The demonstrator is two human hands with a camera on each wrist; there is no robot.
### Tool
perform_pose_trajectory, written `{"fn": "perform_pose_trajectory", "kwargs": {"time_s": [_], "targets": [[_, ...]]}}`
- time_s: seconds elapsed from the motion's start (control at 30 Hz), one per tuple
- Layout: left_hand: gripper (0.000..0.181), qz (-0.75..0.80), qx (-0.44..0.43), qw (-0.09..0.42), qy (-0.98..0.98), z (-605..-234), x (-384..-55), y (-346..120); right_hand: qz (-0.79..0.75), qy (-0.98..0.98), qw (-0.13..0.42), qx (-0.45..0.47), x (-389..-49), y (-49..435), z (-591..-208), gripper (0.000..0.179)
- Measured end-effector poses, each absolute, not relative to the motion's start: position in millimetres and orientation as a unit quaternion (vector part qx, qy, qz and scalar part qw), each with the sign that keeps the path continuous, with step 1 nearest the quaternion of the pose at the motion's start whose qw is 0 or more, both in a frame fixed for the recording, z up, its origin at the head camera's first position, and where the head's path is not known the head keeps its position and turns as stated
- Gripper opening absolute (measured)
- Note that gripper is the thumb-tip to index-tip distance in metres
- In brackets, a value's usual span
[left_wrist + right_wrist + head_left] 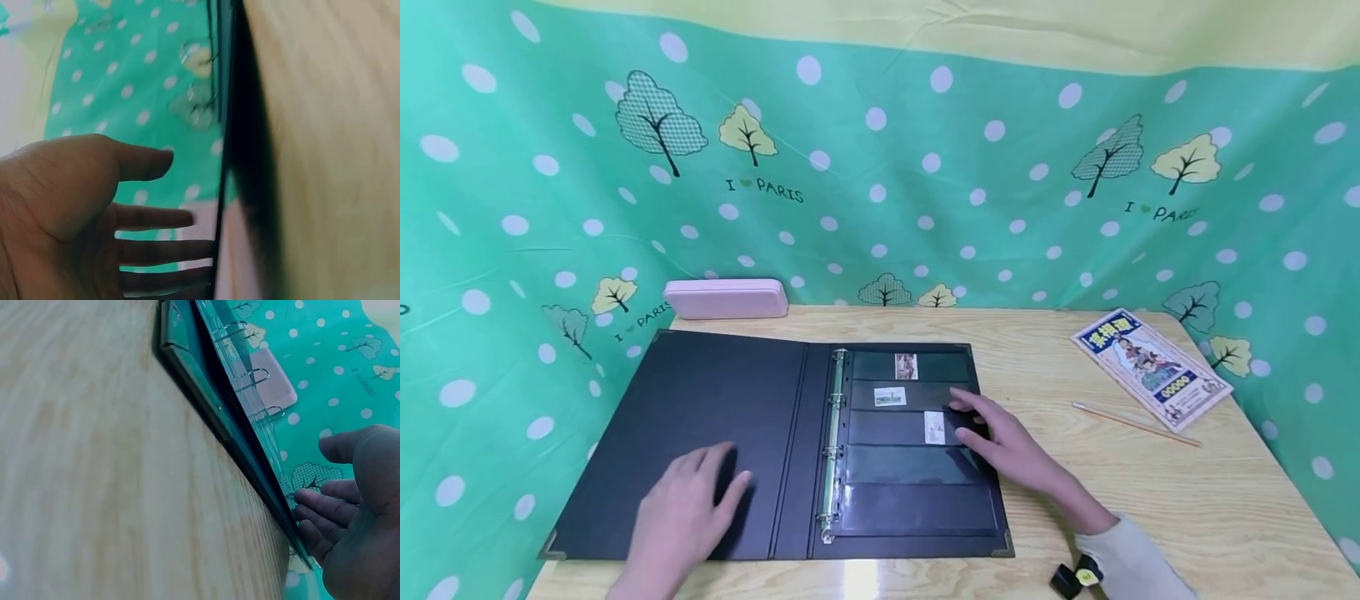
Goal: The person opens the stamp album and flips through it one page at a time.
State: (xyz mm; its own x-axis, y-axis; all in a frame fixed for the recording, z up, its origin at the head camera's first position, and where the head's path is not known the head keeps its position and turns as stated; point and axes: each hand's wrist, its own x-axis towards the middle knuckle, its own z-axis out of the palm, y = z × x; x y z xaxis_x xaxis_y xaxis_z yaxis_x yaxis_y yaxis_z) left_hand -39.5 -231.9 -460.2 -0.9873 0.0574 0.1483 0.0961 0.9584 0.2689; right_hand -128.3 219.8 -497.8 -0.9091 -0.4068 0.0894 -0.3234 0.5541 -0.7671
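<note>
A dark ring-binder stamp album (715,400) lies spread wide on the wooden table, its inside left cover bare. Metal rings (832,452) hold the pocketed black page (917,510) on the right side. Three stamps show in its upper pockets: a reddish-brown stamp (906,367), a landscape stamp (890,397) and a pale stamp (934,427). My left hand (679,508) is over the left cover with fingers extended. At the page's right edge, my right hand (1003,442) has its fingers slightly bent, close to the pale stamp; whether they touch the page I cannot tell.
A pink case (726,299) stands at the table's back left. Toward the back right lie a booklet (1152,367) with a printed cover and a pencil (1137,423). Behind the table hangs a green dotted curtain (925,208).
</note>
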Motion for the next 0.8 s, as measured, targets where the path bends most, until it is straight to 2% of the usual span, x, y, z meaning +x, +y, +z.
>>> {"fn": "perform_pose_trajectory", "kwargs": {"time_s": [0.33,0.6,0.8], "targets": [[0.059,-0.131,-0.139,0.106,-0.976,-474.9,-56.5,-191.0,-0.427,0.88,0.048,-0.202,-128.2,219.2,-498.1,0.058],[0.046,-0.175,-0.1,0.14,-0.97,-483.2,-65.7,-192.4,-0.424,0.881,0.046,-0.206,-129.3,217.5,-500.9,0.059],[0.035,-0.23,-0.126,0.16,-0.952,-496.5,-74.0,-207.5,-0.425,0.88,0.039,-0.21,-131.6,220.7,-504.0,0.059]]}}
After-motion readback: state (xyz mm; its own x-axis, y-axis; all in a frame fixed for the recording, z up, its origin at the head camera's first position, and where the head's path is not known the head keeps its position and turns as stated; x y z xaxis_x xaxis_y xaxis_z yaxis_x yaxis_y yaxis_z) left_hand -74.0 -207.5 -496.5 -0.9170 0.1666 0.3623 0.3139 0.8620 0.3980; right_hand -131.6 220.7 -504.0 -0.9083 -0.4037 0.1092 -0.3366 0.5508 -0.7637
